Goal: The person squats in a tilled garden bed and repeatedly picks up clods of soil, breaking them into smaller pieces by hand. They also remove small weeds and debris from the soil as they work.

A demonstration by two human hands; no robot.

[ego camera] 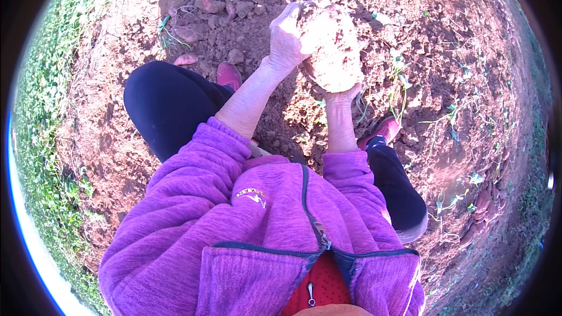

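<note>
A large clod of soil [333,48] is held up in front of me in bright sunlight. Its surface is so washed out that I cannot tell whether roots or tubers are in it. My left hand [286,35] grips its left side with curled fingers, partly hidden behind the clod. Under its near end, my right hand [344,93] supports it; most of those fingers are out of sight. Beyond my left shoe, reddish sweet potatoes lie on loose soil, among them one sweet potato [185,59] near my knee and another sweet potato [211,4] farther off.
My pink shoes [229,75] stand apart on broken brown soil [272,109]. Cut green vines [398,74] lie to the right. A row of sweet potatoes [482,204] rests at the far right. Dense green leaves [48,109] border the left side.
</note>
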